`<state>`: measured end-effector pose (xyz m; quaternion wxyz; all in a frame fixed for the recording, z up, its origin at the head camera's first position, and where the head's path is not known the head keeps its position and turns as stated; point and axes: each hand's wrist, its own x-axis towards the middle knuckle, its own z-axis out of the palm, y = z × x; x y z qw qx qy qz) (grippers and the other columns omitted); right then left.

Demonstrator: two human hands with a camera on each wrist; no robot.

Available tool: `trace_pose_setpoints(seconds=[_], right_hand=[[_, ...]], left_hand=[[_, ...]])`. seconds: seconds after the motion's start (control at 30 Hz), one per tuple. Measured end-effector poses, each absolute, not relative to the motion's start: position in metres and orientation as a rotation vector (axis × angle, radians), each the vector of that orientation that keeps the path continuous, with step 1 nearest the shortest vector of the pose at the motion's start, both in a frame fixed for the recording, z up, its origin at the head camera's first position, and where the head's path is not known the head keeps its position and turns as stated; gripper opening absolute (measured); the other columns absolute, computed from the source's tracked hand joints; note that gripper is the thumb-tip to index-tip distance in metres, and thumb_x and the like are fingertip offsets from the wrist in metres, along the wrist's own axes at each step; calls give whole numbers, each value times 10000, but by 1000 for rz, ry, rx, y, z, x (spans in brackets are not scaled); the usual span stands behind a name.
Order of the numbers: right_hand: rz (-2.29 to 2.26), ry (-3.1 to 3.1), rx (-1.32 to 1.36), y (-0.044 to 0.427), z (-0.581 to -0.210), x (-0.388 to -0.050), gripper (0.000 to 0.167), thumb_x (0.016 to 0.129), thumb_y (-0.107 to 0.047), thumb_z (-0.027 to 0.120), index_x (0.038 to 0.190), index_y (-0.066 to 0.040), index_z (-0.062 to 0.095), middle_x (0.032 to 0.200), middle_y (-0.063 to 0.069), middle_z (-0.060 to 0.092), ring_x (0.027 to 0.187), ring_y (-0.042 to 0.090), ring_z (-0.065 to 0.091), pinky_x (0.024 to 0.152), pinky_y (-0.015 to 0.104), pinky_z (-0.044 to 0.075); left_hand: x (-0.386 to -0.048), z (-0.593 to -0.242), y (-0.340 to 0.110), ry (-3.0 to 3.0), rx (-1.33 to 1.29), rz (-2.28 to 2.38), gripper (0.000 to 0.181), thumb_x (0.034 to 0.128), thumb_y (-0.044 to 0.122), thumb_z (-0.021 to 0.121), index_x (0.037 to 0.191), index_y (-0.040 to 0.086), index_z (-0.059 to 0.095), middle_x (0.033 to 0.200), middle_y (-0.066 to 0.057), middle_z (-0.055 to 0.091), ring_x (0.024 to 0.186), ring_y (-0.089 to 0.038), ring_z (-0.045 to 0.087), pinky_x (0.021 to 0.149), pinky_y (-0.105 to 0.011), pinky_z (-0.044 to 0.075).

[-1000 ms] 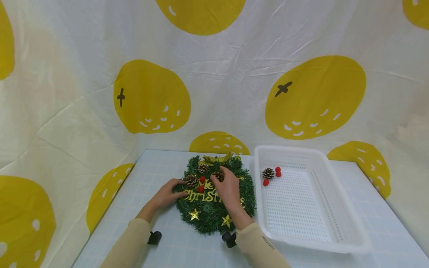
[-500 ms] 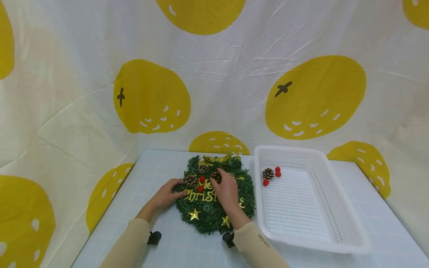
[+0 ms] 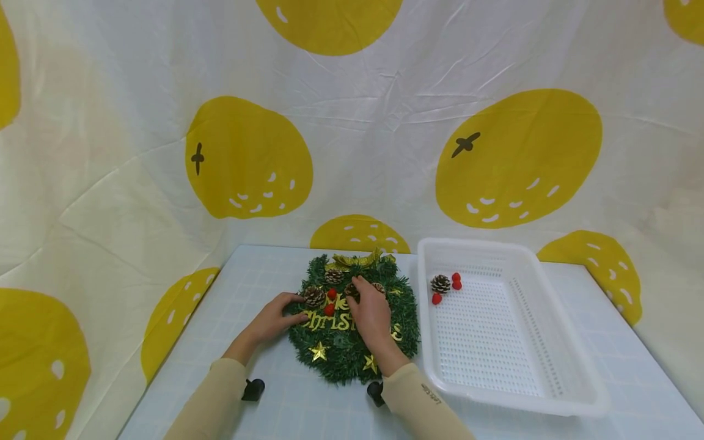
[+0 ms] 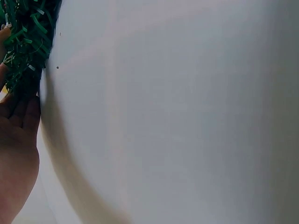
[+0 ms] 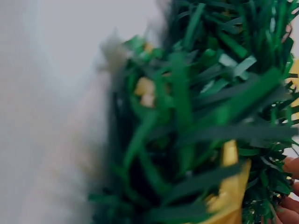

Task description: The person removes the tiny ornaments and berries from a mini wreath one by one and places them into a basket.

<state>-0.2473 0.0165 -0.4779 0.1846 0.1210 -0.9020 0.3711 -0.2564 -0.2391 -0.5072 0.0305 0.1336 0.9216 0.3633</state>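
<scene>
A green wreath (image 3: 343,366) with gold lettering (image 3: 316,321) lies on the table. My left hand (image 3: 269,322) grips its left edge, thumb on top; in the left wrist view the fingers of the left hand (image 4: 18,149) reach under the greenery (image 4: 28,42). Over the wreath's upper middle, my right hand (image 3: 374,315) pinches a pinecone (image 3: 351,291), partly hidden by fingers. Another pinecone (image 3: 378,287) shows just behind that hand. Two more pinecones (image 3: 314,296) (image 3: 333,277) and red berries (image 3: 332,294) sit to the left. Fingertips (image 5: 289,210) edge into the right wrist view.
Right of the wreath stands a white basket (image 3: 566,342), holding a pinecone (image 3: 440,284) and several red berries (image 3: 456,285) at its upper left. Black objects (image 3: 253,390) (image 3: 376,393) are beside the sleeves. A patterned cloth (image 3: 374,153) hangs behind the table.
My right hand has shifted slightly left with the pinecone, and a second pinecone has come into sight to its right. The left hand has stayed in place.
</scene>
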Motion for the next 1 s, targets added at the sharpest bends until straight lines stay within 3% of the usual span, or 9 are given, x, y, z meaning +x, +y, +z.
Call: trace_pose_setpoints(seconds=[0.6,0.83,1.0], right_hand=[[884,-2515,365,18,-476,-246,402,888,-133,735,1266,-29,649,1304,134,618,405,46,429,466,256,449],[915,-2506,375,20,-472,-243,404,879,-131,744,1259,-30,652,1298,132,623,609,153,627,598,347,555],[913,-2512,386,21,-474,-242,407,877,-128,745,1261,-31,651,1297,136,622,552,132,590,564,328,534]], left_hand=[[-260,-510,-242,2851,444,1121,510,897,371,716,1297,79,598,1346,-157,532,1292,-372,455,1080,-553,338],[-261,-510,-242,2843,448,1119,527,895,386,715,1306,80,592,1351,-153,530,1295,-369,454,1078,-552,342],[-260,-509,-242,2841,437,1130,522,894,384,717,1301,80,596,1352,-160,528,1294,-375,452,1076,-558,340]])
